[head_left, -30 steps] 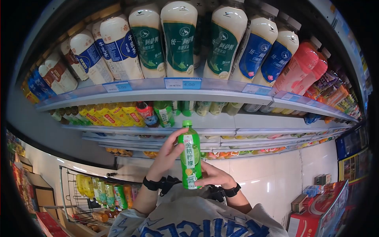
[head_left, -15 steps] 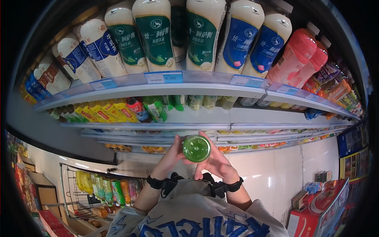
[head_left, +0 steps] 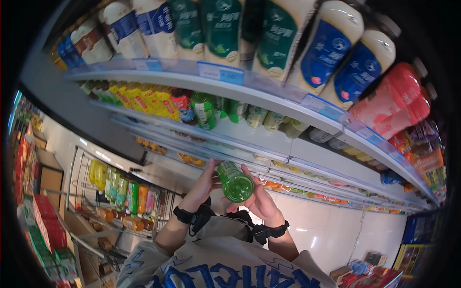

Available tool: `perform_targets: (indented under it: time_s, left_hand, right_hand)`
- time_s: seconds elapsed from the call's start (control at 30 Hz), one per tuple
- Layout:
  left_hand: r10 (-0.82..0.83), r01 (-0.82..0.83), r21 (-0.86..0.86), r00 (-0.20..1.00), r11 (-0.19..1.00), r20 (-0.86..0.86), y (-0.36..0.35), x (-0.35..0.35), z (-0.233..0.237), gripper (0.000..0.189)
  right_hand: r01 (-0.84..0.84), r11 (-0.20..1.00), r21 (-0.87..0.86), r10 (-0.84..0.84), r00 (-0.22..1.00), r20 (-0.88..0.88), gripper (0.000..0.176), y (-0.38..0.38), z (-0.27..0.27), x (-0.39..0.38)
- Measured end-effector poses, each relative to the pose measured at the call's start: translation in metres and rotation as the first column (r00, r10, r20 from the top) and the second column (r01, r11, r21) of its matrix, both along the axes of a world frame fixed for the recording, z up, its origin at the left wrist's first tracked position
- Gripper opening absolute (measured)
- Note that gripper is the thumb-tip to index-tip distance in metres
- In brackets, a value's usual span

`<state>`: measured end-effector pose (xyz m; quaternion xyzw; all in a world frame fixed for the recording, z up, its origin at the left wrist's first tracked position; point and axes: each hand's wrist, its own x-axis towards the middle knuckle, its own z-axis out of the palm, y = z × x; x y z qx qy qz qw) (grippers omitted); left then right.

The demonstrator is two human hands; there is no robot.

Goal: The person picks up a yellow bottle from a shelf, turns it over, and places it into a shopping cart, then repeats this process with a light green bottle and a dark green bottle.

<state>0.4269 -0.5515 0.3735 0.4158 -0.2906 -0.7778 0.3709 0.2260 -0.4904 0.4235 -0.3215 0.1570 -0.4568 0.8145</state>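
Both my hands hold one green drink bottle [head_left: 234, 181] in front of the shelves. The bottle lies tipped, its round base toward the camera and its top pointing up left. My left hand [head_left: 204, 185] grips it from the left side. From the right and below, my right hand [head_left: 257, 197] cups it. Each wrist wears a black strap.
Store shelves [head_left: 269, 98] run across the top, holding tall white bottles with green and blue labels, pink bottles at the right, and yellow and green bottles one shelf lower. A wire cart [head_left: 120, 201] with several coloured bottles stands at lower left. Red boxes [head_left: 45, 225] are stacked at far left.
The bottle went from upright with its label facing me to tipped with its base toward the camera. The view has swung and tilted, so the shelves now slant.
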Motion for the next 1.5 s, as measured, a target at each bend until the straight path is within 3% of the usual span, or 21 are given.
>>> perform_targets:
  time_s: [0.1, 0.13, 0.17, 0.23, 0.27, 0.3, 0.37, 0.43, 0.53, 0.7, 0.77, 0.83, 0.87, 0.9, 0.97, 1.03, 1.13, 1.3, 1.37, 1.5]
  left_hand:
    - [0.146, -0.137, -0.072, 0.978, 0.988, 0.147, 0.017, 0.017, 0.011, 0.064]
    - [0.187, -0.178, -0.079, 0.972, 0.981, 0.141, 0.022, 0.025, 0.013, 0.051]
    - [0.219, -0.211, -0.069, 0.964, 0.975, 0.149, 0.026, 0.032, 0.013, 0.051]
    - [0.284, -0.259, -0.145, 0.937, 0.955, 0.202, 0.037, 0.046, 0.015, 0.041]
    - [0.326, -0.308, -0.132, 0.933, 0.942, 0.15, 0.042, 0.054, 0.015, 0.028]
    - [0.353, -0.335, -0.133, 0.924, 0.933, 0.149, 0.05, 0.059, 0.018, 0.028]
    - [0.458, -0.408, -0.241, 0.863, 0.88, 0.212, 0.066, 0.07, 0.023, 0.023]
    - [0.513, -0.451, -0.27, 0.825, 0.851, 0.238, 0.083, 0.092, 0.015, 0.028]
    - [0.64, -0.61, -0.198, 0.743, 0.768, 0.195, 0.111, 0.13, 0.012, 0.041]
    - [0.731, -0.714, -0.164, 0.649, 0.681, 0.209, 0.178, 0.21, 0.009, 0.049]
    - [0.759, -0.757, -0.092, 0.63, 0.647, 0.164, 0.211, 0.245, 0.009, 0.044]
    - [0.808, -0.805, -0.097, 0.569, 0.585, 0.151, 0.245, 0.284, -0.007, 0.041]
    - [0.84, -0.838, -0.085, 0.525, 0.538, 0.137, 0.263, 0.3, -0.012, 0.04]
    - [0.869, -0.868, -0.076, 0.48, 0.49, 0.122, 0.279, 0.316, -0.017, 0.039]
    - [0.918, -0.921, -0.03, 0.384, 0.388, 0.102, 0.312, 0.343, -0.033, 0.042]
    - [0.952, -0.953, 0.01, 0.304, 0.303, 0.049, 0.339, 0.359, -0.032, 0.04]
    - [0.965, -0.965, 0.026, 0.261, 0.261, 0.03, 0.368, 0.372, -0.035, 0.03]
    - [0.982, -0.978, 0.095, 0.187, 0.185, 0.007, 0.396, 0.391, -0.049, 0.032]
    - [0.98, -0.972, 0.141, 0.196, 0.187, 0.046, 0.403, 0.399, -0.053, 0.031]
    - [0.985, -0.978, 0.13, 0.169, 0.162, 0.042, 0.398, 0.42, -0.062, 0.03]
  right_hand:
    - [-0.15, 0.981, 0.125, 0.163, 0.982, -0.101, 0.081, 0.001, -0.021, 0.004]
    - [-0.234, 0.959, 0.162, 0.24, 0.971, -0.018, 0.075, 0.003, -0.028, 0.005]
    - [-0.268, 0.948, 0.171, 0.273, 0.962, -0.009, 0.075, 0.005, -0.038, 0.013]
    - [-0.138, 0.99, -0.005, 0.122, 0.894, -0.431, 0.068, 0.01, -0.042, 0.034]
    - [-0.281, 0.95, 0.138, 0.312, 0.83, -0.462, 0.069, 0.011, -0.036, 0.032]
    - [-0.308, 0.942, 0.137, 0.335, 0.82, -0.463, 0.069, 0.012, -0.034, 0.04]
    - [-0.439, 0.886, -0.148, 0.253, 0.727, -0.639, 0.076, 0.017, -0.03, 0.061]
    - [-0.461, 0.878, -0.128, 0.293, 0.73, -0.617, 0.079, 0.021, -0.035, 0.081]
    - [-0.595, 0.793, -0.13, 0.377, 0.647, -0.663, 0.084, 0.022, -0.029, 0.112]
    - [-0.769, 0.626, -0.126, 0.506, 0.524, -0.685, 0.083, 0.044, -0.014, 0.187]
    - [-0.797, 0.587, -0.142, 0.534, 0.513, -0.672, 0.079, 0.059, -0.013, 0.224]
    - [-0.816, 0.572, -0.082, 0.474, 0.411, -0.779, 0.075, 0.075, -0.014, 0.258]
    - [-0.761, 0.618, -0.197, 0.379, 0.508, -0.773, 0.068, 0.085, -0.029, 0.273]
    - [-0.781, 0.595, -0.191, 0.39, 0.488, -0.781, 0.068, 0.091, -0.036, 0.289]
    - [-0.66, 0.75, 0.04, 0.432, 0.444, -0.785, 0.061, 0.102, -0.046, 0.315]
    - [-0.582, 0.812, 0.032, 0.397, 0.513, -0.761, 0.052, 0.113, -0.052, 0.343]
    - [-0.584, 0.81, 0.052, 0.42, 0.516, -0.747, 0.052, 0.115, -0.062, 0.381]
    - [-0.572, 0.82, 0.016, 0.327, 0.446, -0.833, 0.056, 0.107, -0.074, 0.436]
    - [-0.614, 0.788, 0.049, 0.379, 0.42, -0.824, 0.057, 0.096, -0.081, 0.455]
    - [-0.62, 0.785, 0.008, 0.361, 0.447, -0.818, 0.051, 0.082, -0.086, 0.496]
